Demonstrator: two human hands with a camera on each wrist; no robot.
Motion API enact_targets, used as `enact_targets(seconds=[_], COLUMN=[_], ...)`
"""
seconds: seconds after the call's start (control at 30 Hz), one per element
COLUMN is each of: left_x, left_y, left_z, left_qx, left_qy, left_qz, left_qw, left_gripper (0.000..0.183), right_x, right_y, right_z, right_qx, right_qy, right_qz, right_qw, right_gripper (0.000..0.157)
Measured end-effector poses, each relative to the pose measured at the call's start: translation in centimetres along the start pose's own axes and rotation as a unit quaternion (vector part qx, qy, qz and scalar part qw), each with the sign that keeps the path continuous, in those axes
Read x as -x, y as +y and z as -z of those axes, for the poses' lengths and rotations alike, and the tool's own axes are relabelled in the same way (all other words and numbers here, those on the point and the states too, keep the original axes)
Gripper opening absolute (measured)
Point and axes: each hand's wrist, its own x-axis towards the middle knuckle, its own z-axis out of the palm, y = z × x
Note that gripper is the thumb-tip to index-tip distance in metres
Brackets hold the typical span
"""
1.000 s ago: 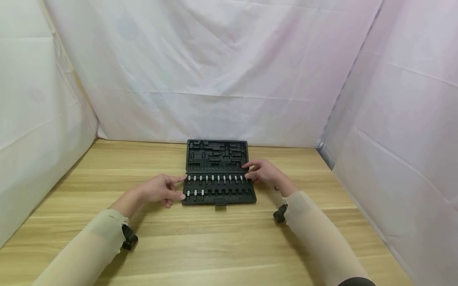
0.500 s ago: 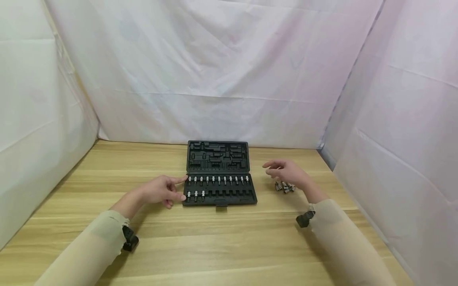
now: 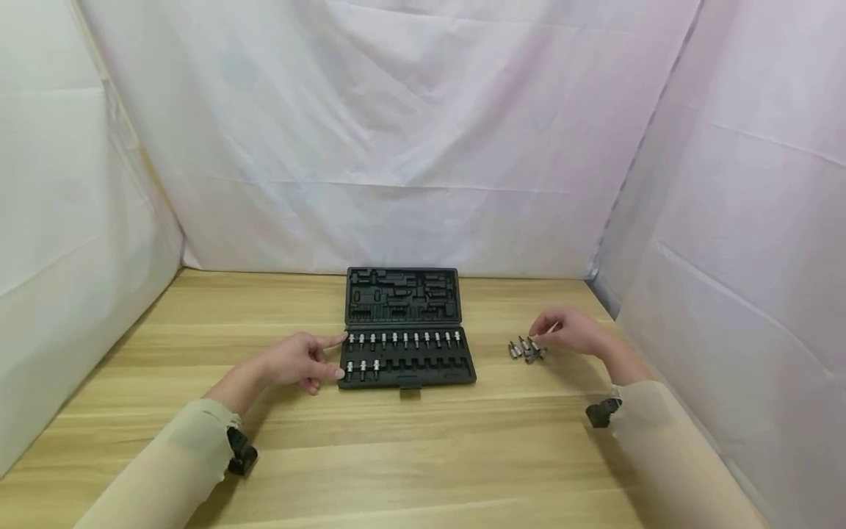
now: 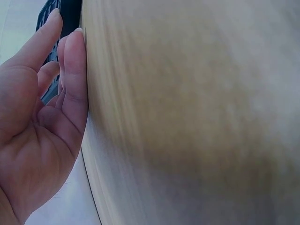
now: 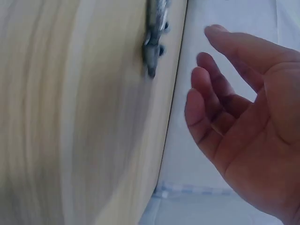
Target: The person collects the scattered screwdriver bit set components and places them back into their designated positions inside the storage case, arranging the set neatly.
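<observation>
A black plastic case (image 3: 402,296) lies unfolded on the table, its lid half at the back. In its front half, bit sockets (image 3: 394,339) fill the back row, and three more (image 3: 363,369) stand at the left of the front row, beside vacant slots. My left hand (image 3: 297,360) rests at the case's left edge, index finger and thumb stretched out to touch it. Over a small pile of loose bit sockets (image 3: 526,350) on the right hovers my right hand (image 3: 573,332); the right wrist view shows its fingers (image 5: 201,108) loosely bent, with nothing between them.
The wooden table (image 3: 396,455) carries the case near its back edge. White cloth (image 3: 396,132) hangs behind and along both sides. A black wrist camera (image 3: 241,451) sits under the left sleeve, another (image 3: 603,413) under the right.
My right hand has left the right end of the case's back row and moved right to the loose bit sockets. The left hand has stayed at the case's edge.
</observation>
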Motion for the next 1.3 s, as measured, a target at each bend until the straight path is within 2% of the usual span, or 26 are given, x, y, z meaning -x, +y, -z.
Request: enact_targets(seconds=[0.2, 0.7, 1.07, 1.3], left_x=[0.1, -0.1, -0.1, 0.0], left_y=[0.0, 0.0, 0.3, 0.2], left_z=[-0.2, 0.0, 0.1, 0.1], left_qx=[0.002, 0.002, -0.005, -0.003], left_qy=[0.001, 0.004, 0.005, 0.009], left_qz=[-0.005, 0.003, 0.005, 0.007], left_qw=[1.0000, 1.0000, 1.0000, 0.9999], left_gripper=[0.093, 0.092, 0.091, 0.091], right_x=[1.0, 1.8, 2.8, 2.4], right_y=[1.2, 1.8, 1.8, 0.9], right_z=[0.2, -0.6, -0.4, 0.2], right_qx=[0.031, 0.045, 0.060, 0.040], right_qy=[-0.031, -0.048, -0.031, 0.019], right_qz=[0.002, 0.006, 0.019, 0.028], right_qw=[0.999, 0.998, 0.998, 0.999], right_gripper=[0.008, 0.012, 0.008, 0.007])
